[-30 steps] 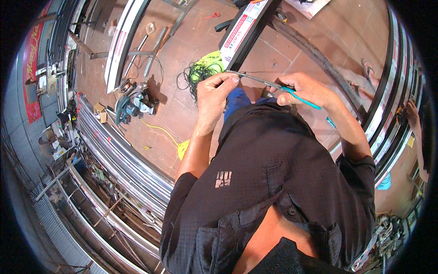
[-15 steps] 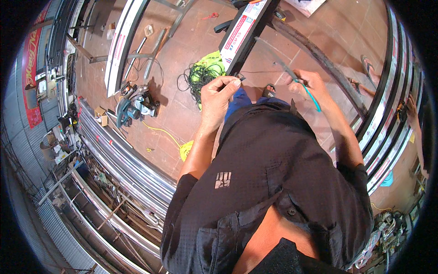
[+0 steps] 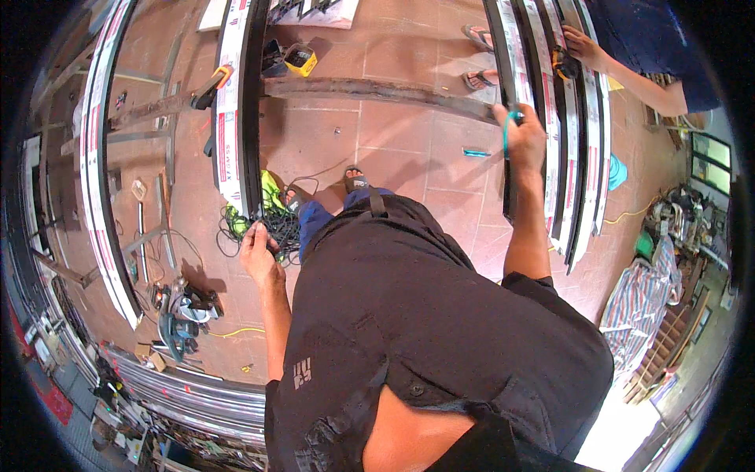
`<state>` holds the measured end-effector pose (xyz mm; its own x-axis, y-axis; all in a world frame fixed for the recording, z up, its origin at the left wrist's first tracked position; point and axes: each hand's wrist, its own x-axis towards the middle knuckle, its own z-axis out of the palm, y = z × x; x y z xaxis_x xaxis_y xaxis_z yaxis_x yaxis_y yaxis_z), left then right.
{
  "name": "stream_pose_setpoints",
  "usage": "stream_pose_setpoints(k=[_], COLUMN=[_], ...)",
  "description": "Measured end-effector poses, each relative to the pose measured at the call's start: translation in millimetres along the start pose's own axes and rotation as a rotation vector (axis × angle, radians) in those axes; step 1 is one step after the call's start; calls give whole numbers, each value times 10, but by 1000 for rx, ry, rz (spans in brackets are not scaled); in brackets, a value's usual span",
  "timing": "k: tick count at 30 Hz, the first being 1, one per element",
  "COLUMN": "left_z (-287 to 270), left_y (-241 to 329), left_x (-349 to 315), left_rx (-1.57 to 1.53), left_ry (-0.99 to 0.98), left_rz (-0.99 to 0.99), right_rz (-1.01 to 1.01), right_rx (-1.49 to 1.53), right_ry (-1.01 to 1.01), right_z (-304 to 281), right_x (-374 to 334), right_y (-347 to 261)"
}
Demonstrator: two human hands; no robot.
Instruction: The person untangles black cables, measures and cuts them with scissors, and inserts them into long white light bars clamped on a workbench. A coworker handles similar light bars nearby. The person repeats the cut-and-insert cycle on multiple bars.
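Note:
My left hand (image 3: 259,250) is closed in a pinch at the near end of a white-faced black metal profile (image 3: 228,157); I cannot make out what lies between its fingers. My right hand (image 3: 525,140) is out to the right, closed around a tool with a curved teal handle (image 3: 508,135). The rest of that tool is hidden by my fingers and by the black edge of another profile (image 3: 510,185) beside it. Under my left hand lies a tangle of black cord (image 3: 279,228) with bright green cloth (image 3: 270,187).
A co-worker's hand (image 3: 583,49) rests on the right-hand profiles near a black-and-yellow tool (image 3: 564,63). A rusty crossbar (image 3: 377,90) spans between the profiles. A yellow box (image 3: 300,60), a power saw (image 3: 179,326) and a small teal piece (image 3: 476,153) lie on the tiled floor.
My body and view have turned to the right. My hands have spread apart, the left to the profile's end, the right with the teal-handled tool to the right-hand profiles.

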<state>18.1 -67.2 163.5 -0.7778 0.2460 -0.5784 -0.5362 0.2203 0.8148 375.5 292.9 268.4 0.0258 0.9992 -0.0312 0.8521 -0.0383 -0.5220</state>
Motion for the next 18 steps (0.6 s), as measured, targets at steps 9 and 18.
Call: stream_pose_setpoints(k=[9, 18], left_z=[63, 70], left_y=[17, 56], left_x=[61, -13], left_rx=[45, 34], left_ry=[-50, -13], left_rz=[2, 48], right_rz=[-45, 273], right_rx=[-694, -438], right_ry=[122, -174], right_z=[-533, -701], right_x=[226, 376], right_y=[1610, 1564])
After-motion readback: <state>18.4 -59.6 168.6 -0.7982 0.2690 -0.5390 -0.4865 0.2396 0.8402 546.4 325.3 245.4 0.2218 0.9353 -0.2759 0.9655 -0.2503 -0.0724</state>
